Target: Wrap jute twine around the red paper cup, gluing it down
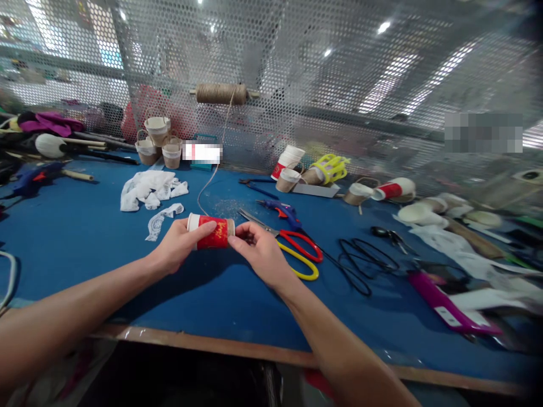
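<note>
A red paper cup [214, 232] lies sideways above the blue table [85, 226], held between both hands. My left hand [178, 246] wraps round its rim end, thumb on top. At the cup's base end my right hand [258, 251] has its fingers pinched. A thin twine strand [212, 181] runs from the twine spool [221, 93] on the mesh wall down towards the cup. Scissors with red and yellow handles [297, 251] lie just right of my right hand.
White lace scraps [148, 189] lie left of the cup. Cup baskets [158, 141] stand at the back left, more cups [291, 164] and a blue glue gun [282, 210] behind the scissors. Black cable [360, 265], a magenta tool [449, 308] and clutter fill the right.
</note>
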